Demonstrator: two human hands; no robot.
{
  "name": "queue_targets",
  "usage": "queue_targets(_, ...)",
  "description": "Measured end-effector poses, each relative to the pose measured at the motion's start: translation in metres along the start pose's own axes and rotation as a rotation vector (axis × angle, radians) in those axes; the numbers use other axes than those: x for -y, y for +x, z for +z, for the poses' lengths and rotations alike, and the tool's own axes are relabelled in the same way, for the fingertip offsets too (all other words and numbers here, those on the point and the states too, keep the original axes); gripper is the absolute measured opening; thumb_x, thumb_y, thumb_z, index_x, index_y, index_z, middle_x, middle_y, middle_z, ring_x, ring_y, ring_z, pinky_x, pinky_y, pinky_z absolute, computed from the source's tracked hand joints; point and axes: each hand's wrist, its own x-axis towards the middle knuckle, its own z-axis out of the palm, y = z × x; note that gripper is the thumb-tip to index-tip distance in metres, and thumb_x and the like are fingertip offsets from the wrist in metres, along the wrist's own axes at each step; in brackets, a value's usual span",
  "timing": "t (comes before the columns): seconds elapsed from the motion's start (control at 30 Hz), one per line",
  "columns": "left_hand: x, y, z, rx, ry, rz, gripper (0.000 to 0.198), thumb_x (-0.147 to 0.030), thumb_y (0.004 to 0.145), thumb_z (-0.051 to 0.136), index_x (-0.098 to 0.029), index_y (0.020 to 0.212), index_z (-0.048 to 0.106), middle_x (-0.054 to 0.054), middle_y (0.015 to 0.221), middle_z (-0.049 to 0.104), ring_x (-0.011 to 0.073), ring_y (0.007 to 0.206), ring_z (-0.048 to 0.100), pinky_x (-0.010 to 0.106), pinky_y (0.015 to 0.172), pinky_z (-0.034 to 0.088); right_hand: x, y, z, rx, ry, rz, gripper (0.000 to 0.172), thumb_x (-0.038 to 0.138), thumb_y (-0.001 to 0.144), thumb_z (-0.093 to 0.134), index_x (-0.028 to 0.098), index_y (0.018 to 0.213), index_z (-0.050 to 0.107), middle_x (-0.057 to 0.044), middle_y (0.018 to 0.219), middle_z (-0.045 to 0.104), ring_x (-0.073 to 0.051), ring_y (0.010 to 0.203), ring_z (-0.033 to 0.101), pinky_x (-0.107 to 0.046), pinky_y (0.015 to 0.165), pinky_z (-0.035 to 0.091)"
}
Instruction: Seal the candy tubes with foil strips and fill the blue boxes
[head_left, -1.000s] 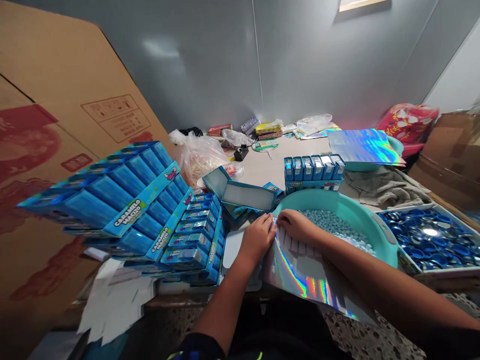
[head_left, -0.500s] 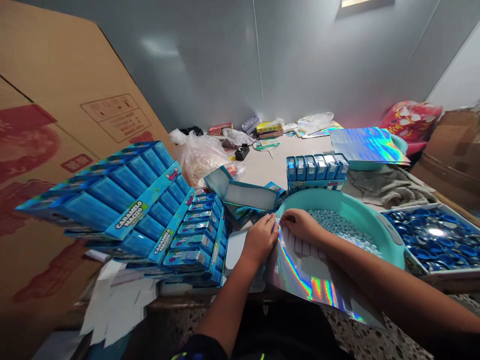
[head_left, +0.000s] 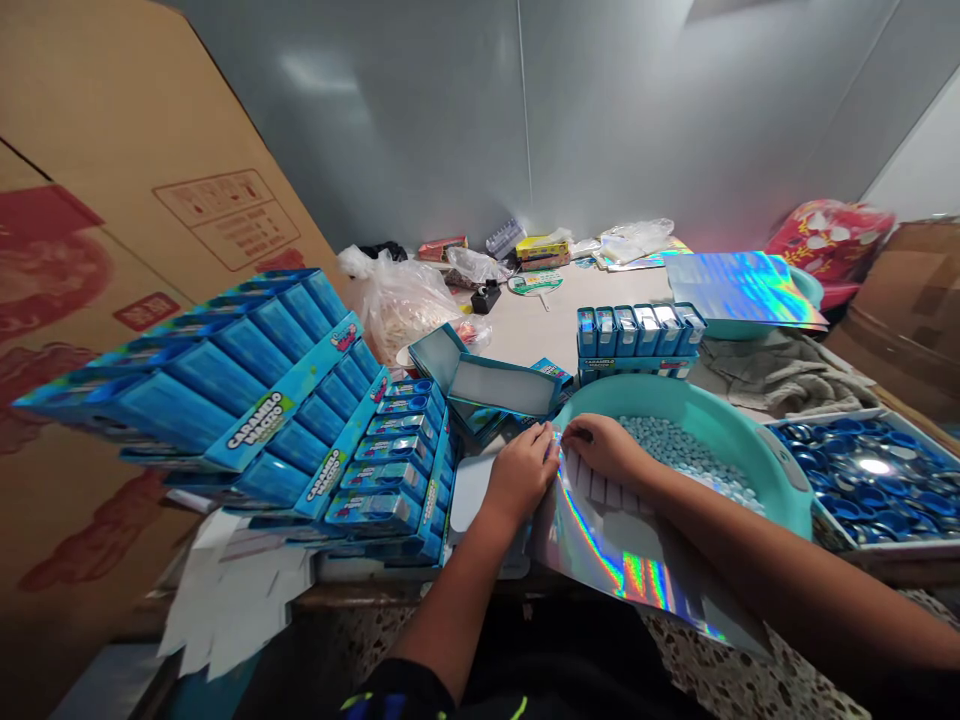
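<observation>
A holographic sticker sheet (head_left: 611, 560) lies over the table's front edge, several of its rectangles peeled away and showing white. My left hand (head_left: 521, 473) is closed on the sheet's top left corner. My right hand (head_left: 604, 447) pinches at the sheet's upper edge right beside it, fingertips nearly touching those of the left. What the right fingers hold is too small to make out. Both hands sit at the near rim of a teal basin (head_left: 757, 450) filled with small pale blue candies.
Stacked blue candy display boxes (head_left: 300, 420) lean at the left against a big cardboard carton (head_left: 112, 200). An open blue box (head_left: 495, 385) and a filled display (head_left: 637, 335) stand behind the hands. A tray of blue lids (head_left: 870, 475) is at right, another holographic sheet (head_left: 742, 285) behind.
The hands have stayed at the sheet's top corner with only slight finger movement. The view has shifted a little to the right.
</observation>
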Motion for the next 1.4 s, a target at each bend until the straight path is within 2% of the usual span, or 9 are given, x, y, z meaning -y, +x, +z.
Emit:
queue_targets(0.13,0.001,0.000,0.002,-0.007,-0.002,0.000,0.042,-0.033,0.102,0.039,-0.017,0.136,0.058,0.014,0.133,0.065,0.0262,0.125,0.061,0.041,0.105,0.051,0.000,0.000,0.002,0.008,0.002,-0.002,0.020,0.004,0.079,0.056,0.018,0.075,0.069,-0.004,0.083,0.072,-0.019,0.083,0.064,-0.026,0.077,0.046)
queue_targets(0.33,0.000,0.000,0.001,-0.007,0.011,-0.009,0.042,-0.033,0.103,0.039,-0.016,0.136,0.058,0.014,0.134,0.065,0.0259,0.125,0.061,0.040,0.105,0.051,-0.004,0.003,0.001,0.027,0.064,0.041,0.013,0.014,0.085,0.059,0.016,0.078,0.070,-0.003,0.075,0.072,-0.016,0.068,0.062,-0.023,0.062,0.043)
queue_targets(0.57,-0.002,0.008,-0.009,0.012,0.045,0.024,0.041,-0.027,0.100,0.046,-0.011,0.135,0.058,0.018,0.142,0.058,0.0301,0.137,0.051,0.045,0.112,0.046,-0.007,0.005,-0.012,0.044,0.129,0.066,0.013,0.010,0.074,0.062,0.015,0.078,0.074,-0.003,0.071,0.072,-0.016,0.066,0.061,-0.024,0.061,0.041)
queue_targets(0.63,-0.003,0.012,-0.015,0.038,0.047,0.072,0.038,-0.025,0.098,0.048,-0.014,0.132,0.061,0.015,0.137,0.062,0.0293,0.132,0.055,0.045,0.109,0.048,-0.007,0.005,-0.015,0.032,0.158,0.071,0.014,0.010,0.073,0.062,0.015,0.077,0.074,-0.003,0.070,0.072,-0.016,0.065,0.060,-0.025,0.061,0.041)
queue_targets(0.73,-0.005,0.020,-0.025,0.072,0.046,0.137,0.031,-0.022,0.097,0.050,-0.019,0.122,0.068,0.010,0.124,0.070,0.0253,0.115,0.065,0.040,0.099,0.054,-0.007,0.005,-0.017,0.008,0.224,0.082,0.011,0.012,0.072,0.064,0.015,0.075,0.074,-0.002,0.068,0.070,-0.016,0.064,0.060,-0.025,0.060,0.042)
queue_targets(0.87,-0.006,0.029,-0.034,0.072,0.046,0.193,0.025,-0.020,0.094,0.055,-0.022,0.113,0.071,0.007,0.111,0.074,0.0226,0.100,0.070,0.036,0.090,0.057,-0.007,0.007,-0.017,-0.031,0.344,0.105,0.007,0.013,0.069,0.067,0.015,0.075,0.071,-0.003,0.067,0.070,-0.017,0.064,0.064,-0.025,0.060,0.047)
queue_targets(0.97,-0.003,0.031,-0.032,0.044,0.048,0.231,0.022,-0.019,0.094,0.056,-0.024,0.109,0.071,0.005,0.106,0.076,0.0225,0.097,0.070,0.041,0.096,0.054,-0.007,0.008,-0.017,-0.057,0.436,0.120,0.010,0.014,0.068,0.068,0.015,0.078,0.070,-0.004,0.073,0.073,-0.018,0.070,0.068,-0.026,0.066,0.052)
queue_targets(1.07,0.000,0.030,-0.026,0.002,0.042,0.259,0.020,-0.020,0.095,0.054,-0.024,0.107,0.070,0.005,0.109,0.076,0.0228,0.103,0.070,0.045,0.104,0.050,-0.007,0.007,-0.020,-0.073,0.507,0.132,0.011,0.015,0.068,0.069,0.015,0.078,0.070,-0.005,0.075,0.074,-0.018,0.072,0.069,-0.026,0.068,0.055)
queue_targets(1.4,-0.003,0.025,-0.020,-0.032,0.030,0.237,0.020,-0.021,0.098,0.051,-0.024,0.106,0.069,0.005,0.115,0.075,0.0206,0.109,0.069,0.044,0.105,0.048,-0.007,0.006,-0.023,-0.061,0.624,0.161,0.012,0.016,0.063,0.072,0.016,0.074,0.070,-0.003,0.071,0.073,-0.018,0.070,0.068,-0.026,0.067,0.054)
